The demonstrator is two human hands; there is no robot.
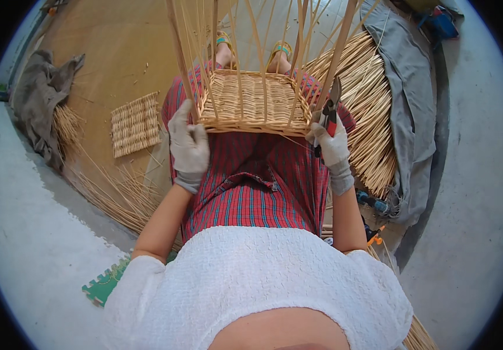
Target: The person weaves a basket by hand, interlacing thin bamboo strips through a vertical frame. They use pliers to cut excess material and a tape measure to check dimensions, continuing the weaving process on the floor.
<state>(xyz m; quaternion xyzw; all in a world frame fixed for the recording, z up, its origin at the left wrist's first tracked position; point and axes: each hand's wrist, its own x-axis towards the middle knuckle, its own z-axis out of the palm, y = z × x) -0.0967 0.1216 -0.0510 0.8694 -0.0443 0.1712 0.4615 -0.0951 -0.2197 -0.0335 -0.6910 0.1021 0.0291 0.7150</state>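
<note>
Gloved left hand (pixel 188 146) grips a corner stake of the half-woven wicker basket (pixel 254 104); right hand (pixel 333 149) clasps red-handled pruning shears (pixel 329 116) beside it.

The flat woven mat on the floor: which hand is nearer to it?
Left. The left hand grips the basket corner on the woven mat's side; the right hand, holding cutters, is across the basket.

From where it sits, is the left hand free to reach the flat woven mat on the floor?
Probably yes. The left hand grips only the basket corner; the woven mat lies just to its left on the floor, with nothing between them. It would need to release the basket first.
</note>
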